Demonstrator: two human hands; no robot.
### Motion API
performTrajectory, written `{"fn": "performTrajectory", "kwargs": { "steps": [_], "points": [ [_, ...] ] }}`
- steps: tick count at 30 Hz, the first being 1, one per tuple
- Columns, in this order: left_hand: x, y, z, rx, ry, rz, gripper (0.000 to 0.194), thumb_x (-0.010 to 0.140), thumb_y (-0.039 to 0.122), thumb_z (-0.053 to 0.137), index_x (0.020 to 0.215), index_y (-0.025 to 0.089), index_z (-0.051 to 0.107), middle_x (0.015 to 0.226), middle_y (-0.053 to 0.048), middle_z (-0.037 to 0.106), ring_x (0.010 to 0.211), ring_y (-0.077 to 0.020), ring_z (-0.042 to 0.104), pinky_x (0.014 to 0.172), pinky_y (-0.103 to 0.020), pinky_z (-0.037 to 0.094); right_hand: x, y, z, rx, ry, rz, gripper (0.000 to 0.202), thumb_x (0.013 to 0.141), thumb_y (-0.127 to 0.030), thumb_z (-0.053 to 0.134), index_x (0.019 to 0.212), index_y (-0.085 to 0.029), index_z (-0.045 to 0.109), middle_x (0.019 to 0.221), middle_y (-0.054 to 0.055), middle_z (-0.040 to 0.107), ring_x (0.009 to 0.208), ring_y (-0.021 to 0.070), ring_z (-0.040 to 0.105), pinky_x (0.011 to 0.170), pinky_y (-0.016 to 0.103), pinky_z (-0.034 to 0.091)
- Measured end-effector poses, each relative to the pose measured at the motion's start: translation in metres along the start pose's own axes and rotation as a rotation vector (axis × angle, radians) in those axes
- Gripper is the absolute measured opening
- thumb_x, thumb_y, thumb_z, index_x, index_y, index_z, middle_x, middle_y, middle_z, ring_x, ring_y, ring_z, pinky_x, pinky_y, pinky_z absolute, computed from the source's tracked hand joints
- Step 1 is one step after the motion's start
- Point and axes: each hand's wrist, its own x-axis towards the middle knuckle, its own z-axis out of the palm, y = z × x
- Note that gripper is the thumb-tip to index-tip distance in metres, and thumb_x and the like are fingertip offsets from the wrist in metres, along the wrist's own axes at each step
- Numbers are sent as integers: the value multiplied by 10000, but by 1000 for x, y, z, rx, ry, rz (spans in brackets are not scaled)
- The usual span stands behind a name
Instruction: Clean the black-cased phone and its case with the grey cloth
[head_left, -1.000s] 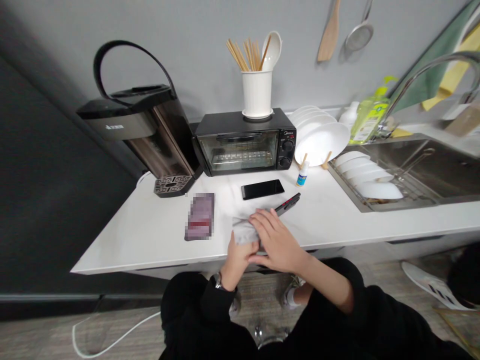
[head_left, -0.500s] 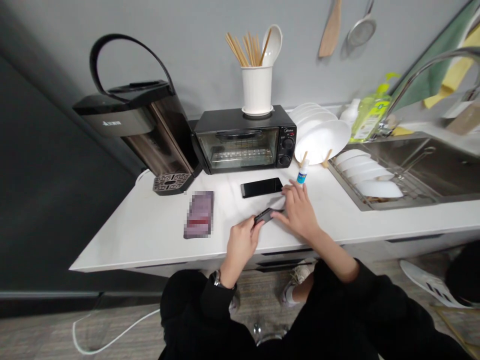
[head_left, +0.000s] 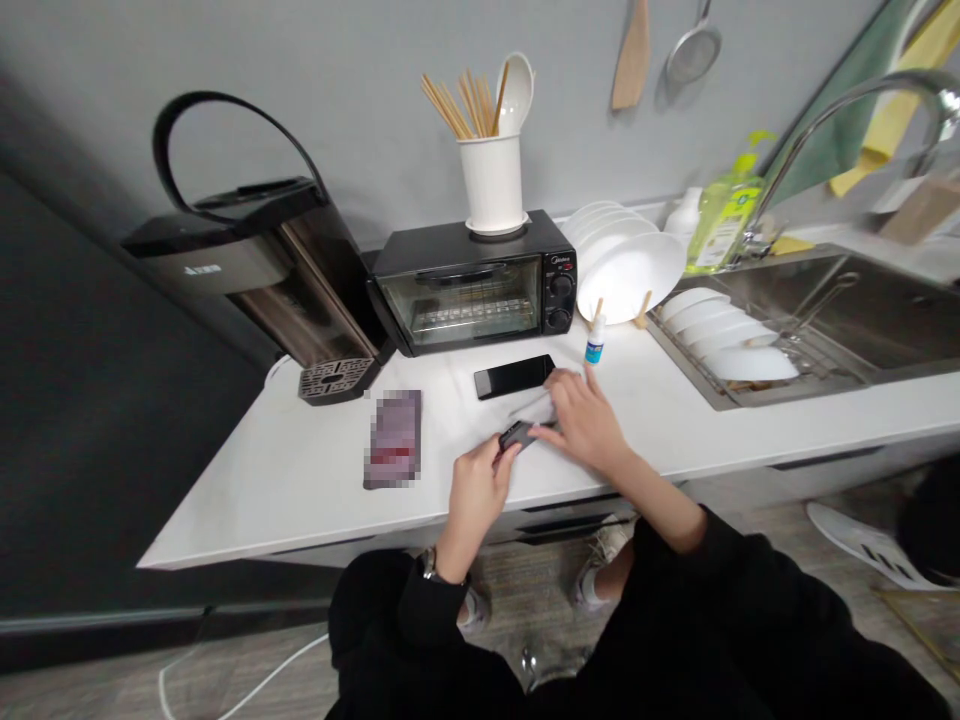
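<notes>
My left hand [head_left: 478, 487] grips the near end of a small dark device [head_left: 516, 434], held tilted just above the white counter [head_left: 300, 490]. A pale grey cloth [head_left: 534, 408] is pinched in my right hand [head_left: 585, 422], its thumb against the device's far end. Behind my hands lies a black phone [head_left: 513, 377], its right end beside my right fingers. A small white and blue bottle [head_left: 594, 342] stands just beyond that hand. To the left, a blurred-out purple item [head_left: 394, 440] lies flat.
A black toaster oven [head_left: 472, 290] carries a white utensil holder [head_left: 493, 183]. A tall dispenser [head_left: 285, 280] stands left. White plates [head_left: 628, 278], a soap bottle [head_left: 724, 220] and a sink [head_left: 862, 315] with bowls [head_left: 724, 335] are right. Someone's shoe [head_left: 862, 545] shows at lower right.
The view has shifted slightly, moving most things a little left in the picture. More of the grey cloth shows beside my right fingers. Both hands keep their hold.
</notes>
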Motion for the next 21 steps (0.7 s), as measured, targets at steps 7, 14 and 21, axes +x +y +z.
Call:
{"fn": "performTrajectory", "kwargs": {
  "steps": [7,14,21],
  "points": [
    [1,0,2,-21,8,40,252,1049,302,510,910,180,682,735,-32,705,618,-153,614,621,-236,428,-2,-4,-2,72,-58,-140,745,1010,-737,355,1373,-113,542,1370,221,635,1398,377,515,1250,636,274],
    [2,-2,3,-10,1,32,267,1030,286,530,811,185,644,712,-36,689,617,-162,619,612,-244,419,-5,-6,-2,67,-118,-210,826,1001,-758,352,1473,-94,484,1495,228,570,1498,369,416,1282,620,208],
    [2,1,0,-34,8,24,262,1043,304,539,831,184,638,686,-15,667,591,-148,593,602,-239,395,-7,1,-4,-9,-68,-62,794,1018,-704,386,1499,-76,465,1533,245,536,1557,398,319,1264,651,214]
  ]
}}
